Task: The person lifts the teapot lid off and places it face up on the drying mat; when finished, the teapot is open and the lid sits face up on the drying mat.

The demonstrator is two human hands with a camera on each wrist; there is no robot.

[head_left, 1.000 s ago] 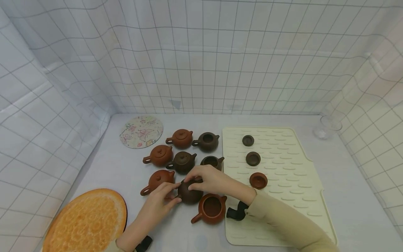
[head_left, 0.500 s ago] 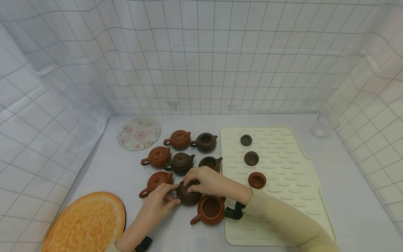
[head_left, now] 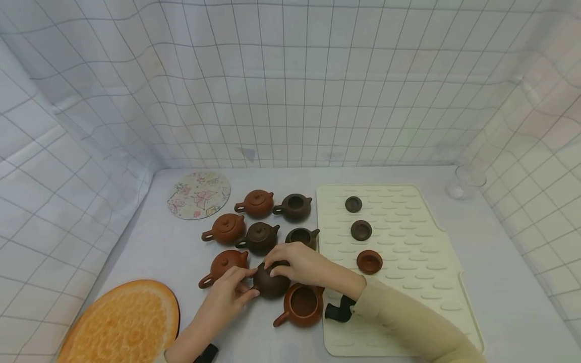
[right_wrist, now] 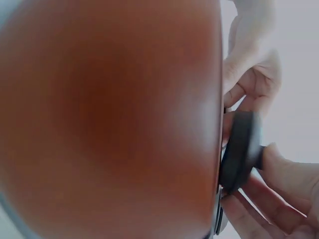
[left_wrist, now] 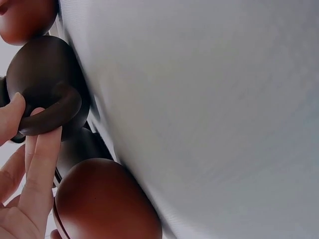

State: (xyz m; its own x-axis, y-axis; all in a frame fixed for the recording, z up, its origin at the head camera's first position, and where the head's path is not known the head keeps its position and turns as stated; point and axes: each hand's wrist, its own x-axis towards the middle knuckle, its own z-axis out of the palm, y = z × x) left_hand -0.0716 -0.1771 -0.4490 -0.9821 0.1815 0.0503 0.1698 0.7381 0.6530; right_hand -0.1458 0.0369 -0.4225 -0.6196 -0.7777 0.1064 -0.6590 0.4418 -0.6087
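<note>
A dark brown clay teapot (head_left: 274,286) stands between the two hands. My left hand (head_left: 227,297) grips its looped handle (left_wrist: 62,113) between thumb and fingers. Over the pot's top, my right hand (head_left: 301,264) pinches a dark lid (right_wrist: 237,149) by its knob; the right wrist view shows this lid tilted. From the head view, the right fingers hide most of the lid and the opening. Just in front sits a reddish-brown lidless teapot (head_left: 304,305), which fills much of the right wrist view. A lidded reddish teapot (head_left: 227,263) stands left of the held pot.
Behind the hands are more teapots, including a lidded dark one (head_left: 260,237) and a lidless dark one (head_left: 295,207). Three lids, one reddish (head_left: 369,262), lie on a cream mat (head_left: 408,302). A round orange mat (head_left: 131,322), a floral disc (head_left: 199,195) and a clear glass (head_left: 465,182) stand farther out.
The head view has shifted slightly. Both hands stay at the dark teapot, left at the handle and right over the top, with hardly any movement.
</note>
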